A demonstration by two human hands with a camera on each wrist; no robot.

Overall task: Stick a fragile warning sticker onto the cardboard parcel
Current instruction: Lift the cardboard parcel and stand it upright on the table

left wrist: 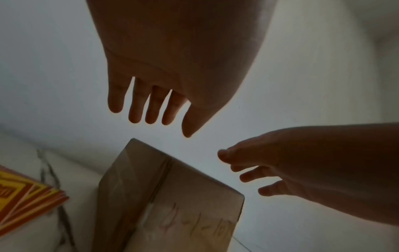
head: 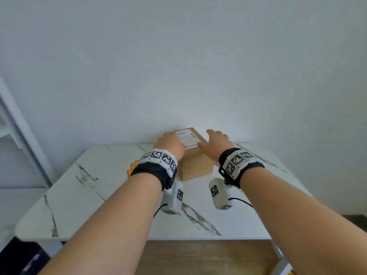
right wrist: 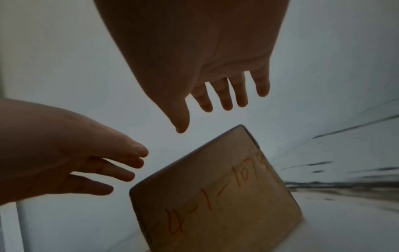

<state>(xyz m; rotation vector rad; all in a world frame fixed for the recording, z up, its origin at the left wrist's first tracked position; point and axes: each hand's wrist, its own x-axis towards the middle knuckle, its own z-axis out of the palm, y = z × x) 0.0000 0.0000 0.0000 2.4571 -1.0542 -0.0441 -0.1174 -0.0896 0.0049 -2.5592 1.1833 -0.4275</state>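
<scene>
A brown cardboard parcel stands at the far middle of the table, with a white shipping label on its top. My left hand hovers over its left top edge and my right hand over its right. In the wrist views the left hand and right hand have straight, spread fingers held just above the parcel, holding nothing. Red handwriting marks the parcel's near side. A stack of red and yellow fragile stickers lies left of the parcel, also seen as stickers.
The white marble table stands against a plain white wall. A white frame rises at the left. Wooden floor shows below the table's near edge, and a dark object sits at bottom left.
</scene>
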